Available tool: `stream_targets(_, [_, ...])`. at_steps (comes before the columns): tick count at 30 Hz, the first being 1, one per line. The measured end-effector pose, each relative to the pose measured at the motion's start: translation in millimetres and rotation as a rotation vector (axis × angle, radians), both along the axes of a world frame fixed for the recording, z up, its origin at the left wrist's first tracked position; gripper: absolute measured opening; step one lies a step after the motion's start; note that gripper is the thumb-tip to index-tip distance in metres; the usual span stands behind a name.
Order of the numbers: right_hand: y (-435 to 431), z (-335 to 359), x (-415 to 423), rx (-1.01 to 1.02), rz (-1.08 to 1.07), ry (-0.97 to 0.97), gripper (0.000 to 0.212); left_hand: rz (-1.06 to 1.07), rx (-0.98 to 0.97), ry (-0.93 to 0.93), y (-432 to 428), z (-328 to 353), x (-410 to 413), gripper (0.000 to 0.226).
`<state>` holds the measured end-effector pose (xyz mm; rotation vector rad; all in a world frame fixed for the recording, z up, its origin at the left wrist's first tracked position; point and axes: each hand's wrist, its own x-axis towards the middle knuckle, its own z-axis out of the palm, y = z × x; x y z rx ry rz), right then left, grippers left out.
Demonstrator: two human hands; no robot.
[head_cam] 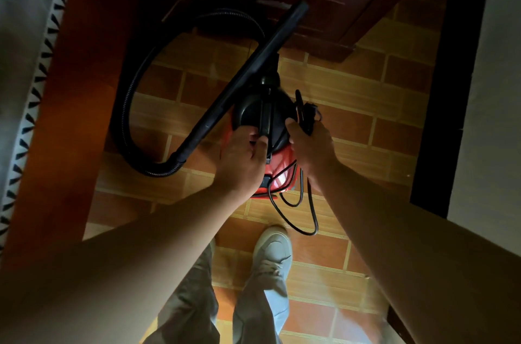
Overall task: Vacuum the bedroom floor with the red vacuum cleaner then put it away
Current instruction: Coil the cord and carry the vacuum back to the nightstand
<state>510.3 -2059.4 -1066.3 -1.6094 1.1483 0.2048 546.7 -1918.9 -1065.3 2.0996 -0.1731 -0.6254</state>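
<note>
A: On the brick-pattern tiled floor (366,95)?
B: Ribbed black hose (127,107) looping left, rigid wand (253,70) slanting across, glossy red vacuum cleaner (283,177) at centre.
A: Hands?
B: Left hand (245,154) fingers curl round its black handle; right hand (310,146) clamps the bundled thin cord (303,112).

No text, brand or number is legible; the light is dim. The red vacuum cleaner (285,182), just toward 6 o'clock from centre, bears no readable label.

One red vacuum cleaner (282,178), one hose (124,107), one cord (311,211), two hands (244,159) (310,146), one shoe (272,256).
</note>
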Motion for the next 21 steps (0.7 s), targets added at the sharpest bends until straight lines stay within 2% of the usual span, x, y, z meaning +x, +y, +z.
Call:
stream_targets(2, [-8.2, -4.8, -5.2, 0.012, 0.019, 0.026, 0.038, 0.001, 0.004, 0.0, -0.9, -0.5, -8.2, 0.003])
stream_targets(4, [-15.4, -12.7, -11.3, 0.012, 0.04, 0.058, 0.042, 0.064, 0.01, 0.001, -2.8, -4.5, -16.5, 0.007])
stream_targets(8, [-24.2, -23.7, -19.8, -0.042, 0.066, 0.099, 0.03, 0.303, 0.03, 0.001, -7.9, -8.5, -46.6, 0.027])
stream_targets(10, [-25.3, -26.2, -22.4, -0.086, 0.097, 0.103, 0.028, 0.355, 0.036, -0.002, -11.2, -7.3, -64.8, 0.032])
stream_targets(14, [-22.7, -31.3, -24.7, -0.198, 0.192, 0.102, 0.021, 0.316, 0.062, -0.037, -17.9, -7.3, -78.2, 0.052])
stream_targets(17, [-20.5, -33.2, -24.4, -0.241, 0.216, 0.111, 0.016, 0.222, 0.084, -0.161, -18.2, -9.8, -68.1, 0.049])
stream_targets(21, [-18.3, -31.8, -23.8, -0.24, 0.23, 0.122, 0.015, 0.128, 0.142, -0.209, -15.3, -12.8, -56.1, 0.047])
